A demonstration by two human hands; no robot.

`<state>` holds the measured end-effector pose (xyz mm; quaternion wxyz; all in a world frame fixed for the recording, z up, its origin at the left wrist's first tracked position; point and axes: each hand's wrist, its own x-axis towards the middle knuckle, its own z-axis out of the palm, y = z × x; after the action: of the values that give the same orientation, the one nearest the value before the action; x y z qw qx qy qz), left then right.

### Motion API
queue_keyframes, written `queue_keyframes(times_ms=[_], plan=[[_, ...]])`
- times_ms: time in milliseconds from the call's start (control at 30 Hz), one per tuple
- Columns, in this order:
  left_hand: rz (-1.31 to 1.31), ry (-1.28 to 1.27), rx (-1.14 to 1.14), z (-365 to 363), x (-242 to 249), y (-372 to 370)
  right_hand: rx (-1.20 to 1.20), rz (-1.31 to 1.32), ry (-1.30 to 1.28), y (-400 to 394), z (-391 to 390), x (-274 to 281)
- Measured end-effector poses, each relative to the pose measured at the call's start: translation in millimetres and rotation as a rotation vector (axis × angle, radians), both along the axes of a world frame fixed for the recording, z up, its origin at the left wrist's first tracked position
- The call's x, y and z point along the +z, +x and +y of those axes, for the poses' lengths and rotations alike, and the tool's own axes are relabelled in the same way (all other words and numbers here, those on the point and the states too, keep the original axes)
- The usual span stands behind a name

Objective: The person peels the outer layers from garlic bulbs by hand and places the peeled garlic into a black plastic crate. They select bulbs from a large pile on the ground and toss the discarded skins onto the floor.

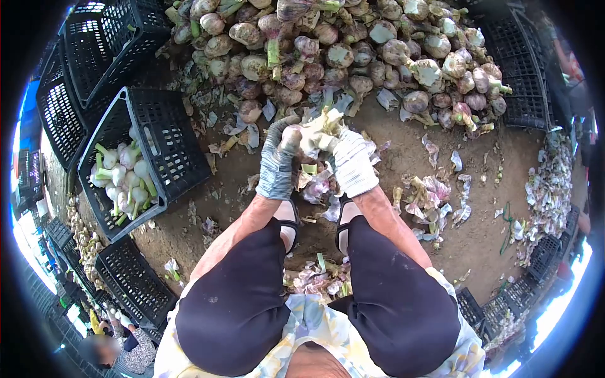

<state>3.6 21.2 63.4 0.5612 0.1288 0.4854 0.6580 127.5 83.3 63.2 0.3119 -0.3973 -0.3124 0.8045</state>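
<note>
My left hand (277,165), in a grey-striped glove with a soiled thumb and fingers, is closed around a garlic bulb (309,146) above the ground between my knees. From the other side my right hand (354,160), in a white striped glove, grips the same garlic around its pale, peeling upper part. Loose papery skin sticks out around it, and the fingertips are partly hidden. Just beyond my hands rises a large pile of unpeeled garlic (340,55) with purple skins and cut stems. Shed skins (315,186) lie below my hands, between my shoes.
To the left, a tilted black crate (173,142) holds cleaned white garlic bulbs (124,176). Stacked black crates (104,38) stand behind it, and another crate (513,63) is at far right. Skins (432,201) litter the dirt floor. A person (129,349) sits at lower left.
</note>
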Motion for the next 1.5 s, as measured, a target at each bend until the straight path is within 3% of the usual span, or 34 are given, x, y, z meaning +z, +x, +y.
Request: queue_keyframes(times_ms=[67, 200, 267, 333, 367, 400, 467, 533, 600, 633, 667, 733, 767, 800, 867, 933, 1000, 1033, 1067, 1133, 1167, 1200, 1300, 1333, 1400, 1500], plan=[[0.097, 0.002, -0.04, 2.5, -7.9, -3.3, 0.125, -0.308, 0.19, 5.1, 2.1, -3.2], [-0.183, -0.286, -0.081, -0.5, -14.4, -19.5, 0.161, -0.257, 0.249, 10.4, -2.0, -13.3], [-0.657, -0.427, -0.246, 0.6, -17.3, -34.5, 0.172, -0.568, 0.837, 1.7, -5.5, -10.0], [-0.792, -0.386, -0.331, 5.7, -23.1, -40.0, 0.151, -0.974, 1.433, -1.6, -5.1, -24.6], [-0.688, -0.504, -0.213, 8.3, -26.6, -38.4, 0.147, -0.971, 1.432, -0.6, -4.1, -31.0], [-0.58, -0.618, -0.094, 12.7, -22.0, -36.1, 0.177, -0.727, 1.006, -1.5, -0.6, -26.8], [-0.633, -0.475, -0.013, 18.7, -24.6, -31.5, 0.148, -0.096, 0.163, -2.2, 5.4, -1.4], [-0.348, -0.318, -0.012, 18.3, -20.0, -26.0, 0.152, 0.02, 0.047, 2.8, 3.0, -12.1], [0.164, -0.134, 0.026, 17.9, 9.0, -9.7, 0.049, 0.337, -0.279, 2.1, 0.7, -20.9], [0.54, 0.069, 0.057, 17.0, 7.5, -4.3, -0.039, 0.332, -0.35, -2.6, 2.7, -4.1], [0.544, 0.068, 0.053, 12.7, 9.3, -4.1, -0.042, 0.336, -0.352, -0.2, 2.8, -4.7], [0.426, 0.009, 0.039, 3.5, 13.5, -9.3, 0.238, -0.118, 0.133, 9.3, 5.7, -6.9], [-0.094, -0.082, 0.055, 3.1, 4.4, -21.1, 0.38, -0.315, 0.305, 13.1, 8.3, -11.2], [-0.309, -0.248, 0.121, 6.1, -9.5, -26.1, 0.387, -0.317, 0.307, 16.2, 12.9, -8.6], [-0.78, -0.374, 0.025, 8.6, -35.0, -33.4, 0.382, -0.152, 0.199, 20.4, 22.3, -0.5], [-0.697, -0.43, -0.02, 7.2, -30.9, -33.5, 0.325, -0.084, 0.16, 17.7, 20.4, -3.5], [0.257, -0.271, -0.236, 2.5, -37.4, -39.8, 0.166, -0.133, 0.166, 15.6, 14.8, -5.0], [0.329, -0.192, -0.156, 2.2, -28.4, -30.3, 0.151, -0.332, 0.442, 5.2, 7.0, -3.3], [0.489, -0.126, -0.185, 0.7, -17.0, -24.2, 0.176, -0.633, 0.947, -1.1, -4.0, 7.5], [0.329, -0.17, -0.215, 5.1, -18.5, -22.3, 0.154, -0.737, 1.323, -9.2, -26.6, 7.0], [0.009, -0.279, -0.261, 8.9, -16.4, -31.8, 0.11, -0.178, 0.561, -9.2, -39.1, -7.2], [-0.138, -0.297, -0.343, 11.3, -24.8, -32.9, 0.182, -0.189, 0.439, -7.7, -28.8, 12.6], [-0.658, -0.286, -0.504, -12.1, -66.4, -22.8, 0.305, -0.392, 0.818, -4.1, -15.0, 8.7], [-0.777, -0.296, -0.473, -20.1, -68.2, -18.3, 0.302, -0.392, 0.814, -2.3, -13.4, 7.0], [-0.813, -0.386, -0.354, -25.3, -55.8, -6.0, 0.379, -0.538, 1.099, -2.4, -7.2, 13.0], [-1.021, -0.302, -0.367, -33.6, -50.5, -11.7, 0.416, -0.185, 0.671, 6.8, 6.0, 19.2]])
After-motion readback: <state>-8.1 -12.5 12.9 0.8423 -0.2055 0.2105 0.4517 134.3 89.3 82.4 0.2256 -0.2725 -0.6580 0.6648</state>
